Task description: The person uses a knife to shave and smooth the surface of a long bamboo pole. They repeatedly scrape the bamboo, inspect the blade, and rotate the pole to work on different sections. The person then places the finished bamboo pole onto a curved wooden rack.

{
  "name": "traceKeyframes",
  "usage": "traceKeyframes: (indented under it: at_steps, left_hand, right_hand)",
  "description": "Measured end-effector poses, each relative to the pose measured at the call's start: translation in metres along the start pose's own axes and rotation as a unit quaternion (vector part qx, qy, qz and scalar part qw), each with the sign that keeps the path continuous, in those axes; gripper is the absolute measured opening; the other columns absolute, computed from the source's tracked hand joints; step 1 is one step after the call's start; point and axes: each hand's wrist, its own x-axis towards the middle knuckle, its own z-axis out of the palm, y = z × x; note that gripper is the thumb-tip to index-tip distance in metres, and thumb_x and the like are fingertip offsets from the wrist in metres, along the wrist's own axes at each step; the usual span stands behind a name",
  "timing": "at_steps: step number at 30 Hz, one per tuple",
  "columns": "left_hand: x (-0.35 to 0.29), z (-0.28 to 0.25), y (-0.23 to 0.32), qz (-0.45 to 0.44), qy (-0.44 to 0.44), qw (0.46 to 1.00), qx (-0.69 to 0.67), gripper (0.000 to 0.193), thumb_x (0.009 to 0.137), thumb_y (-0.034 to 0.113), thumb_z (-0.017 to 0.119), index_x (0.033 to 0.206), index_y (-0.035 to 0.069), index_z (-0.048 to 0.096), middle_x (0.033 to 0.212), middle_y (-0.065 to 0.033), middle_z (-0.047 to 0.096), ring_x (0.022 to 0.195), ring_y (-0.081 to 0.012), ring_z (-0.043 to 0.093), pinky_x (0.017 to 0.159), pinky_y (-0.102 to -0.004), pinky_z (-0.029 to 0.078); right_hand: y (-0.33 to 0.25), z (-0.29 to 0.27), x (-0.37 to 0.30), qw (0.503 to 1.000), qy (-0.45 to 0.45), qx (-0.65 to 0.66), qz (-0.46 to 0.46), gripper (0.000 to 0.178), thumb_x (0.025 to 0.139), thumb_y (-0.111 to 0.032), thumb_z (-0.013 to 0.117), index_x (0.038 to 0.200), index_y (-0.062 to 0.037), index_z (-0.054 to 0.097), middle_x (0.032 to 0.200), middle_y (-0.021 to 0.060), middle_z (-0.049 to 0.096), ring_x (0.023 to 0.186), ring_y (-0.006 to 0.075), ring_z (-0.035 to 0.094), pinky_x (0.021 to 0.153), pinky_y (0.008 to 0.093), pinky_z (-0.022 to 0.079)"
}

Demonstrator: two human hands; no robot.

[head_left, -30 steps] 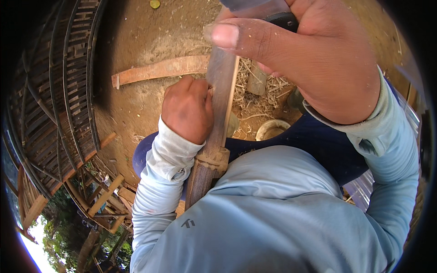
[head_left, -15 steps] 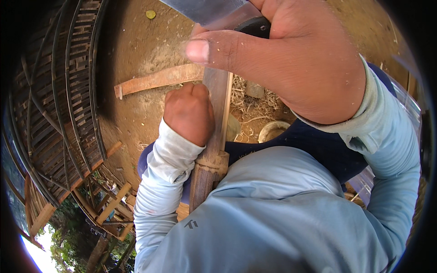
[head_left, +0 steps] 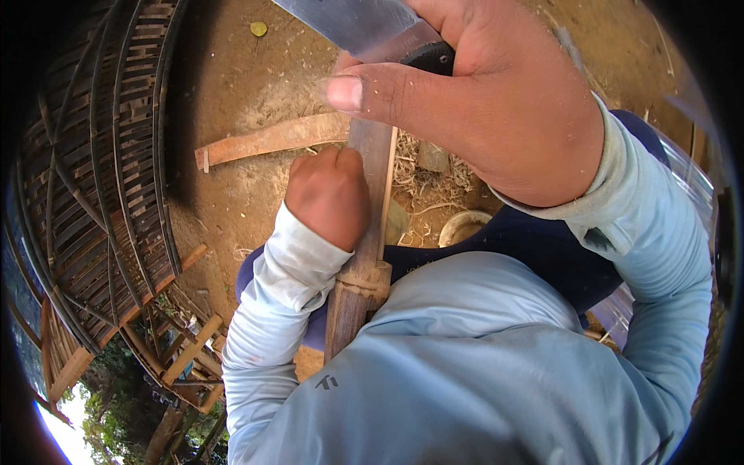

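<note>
My right hand [head_left: 504, 116] is closed round the black handle of a knife [head_left: 360, 29]. Its broad metal blade points to the upper left, and the thumb stretches left below it, over the far end of a split bamboo length [head_left: 375, 167]. The bamboo runs from beneath that hand back toward my lap, with a thick node ring partway along. My left hand [head_left: 329, 198] is a fist against the bamboo's left side, near its middle; its fingertips are hidden. Whether the blade's edge touches the bamboo cannot be seen.
A flat, curved strip [head_left: 271, 138] lies on the dirt beyond my left hand. Pale shavings [head_left: 422, 174] are heaped right of the bamboo, near a round container [head_left: 463, 227]. A slatted bamboo structure [head_left: 116, 155] stands at the left. A yellow leaf [head_left: 258, 29] lies farther off.
My right hand and the knife have shifted slightly nearer to my body. My left hand has moved a little to the right and nearer, staying at the bamboo.
</note>
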Motion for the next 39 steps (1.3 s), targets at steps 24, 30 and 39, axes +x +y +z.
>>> traceKeyframes:
  at_steps: [24,30,39]
  left_hand:
    - [-0.027,0.01,-0.007,-0.275,0.035,0.897,-0.345,0.019,0.083,0.009,0.072,0.1,-0.001,0.072,0.087,-0.0144,0.07,0.075,-0.0212,0.067,0.073,-0.0314,0.053]
    - [-0.028,0.014,-0.011,-0.244,0.061,0.882,-0.399,0.017,0.083,0.009,0.073,0.098,0.0,0.074,0.091,-0.0129,0.069,0.083,-0.0199,0.066,0.078,-0.0287,0.051]
    - [-0.031,0.027,-0.025,-0.226,0.036,0.866,-0.444,0.019,0.081,0.01,0.076,0.098,0.002,0.075,0.09,-0.0093,0.066,0.085,-0.0187,0.062,0.077,-0.0283,0.048]
  right_hand:
    - [0.003,0.023,0.0,0.992,0.11,-0.051,0.044,0.023,0.093,-0.011,0.06,0.109,0.0051,0.057,0.078,0.0032,0.059,0.067,0.0086,0.054,0.06,0.0267,0.044]
    - [0.042,-0.003,0.009,0.956,-0.09,0.278,0.014,0.031,0.094,-0.009,0.057,0.121,0.0058,0.051,0.1,0.0106,0.061,0.086,0.0155,0.06,0.076,0.0286,0.048]
    - [0.067,0.034,-0.008,0.978,-0.139,-0.098,0.117,0.048,0.095,-0.01,0.056,0.14,-0.0107,0.041,0.099,0.0123,0.062,0.077,0.0273,0.065,0.067,0.0355,0.052]
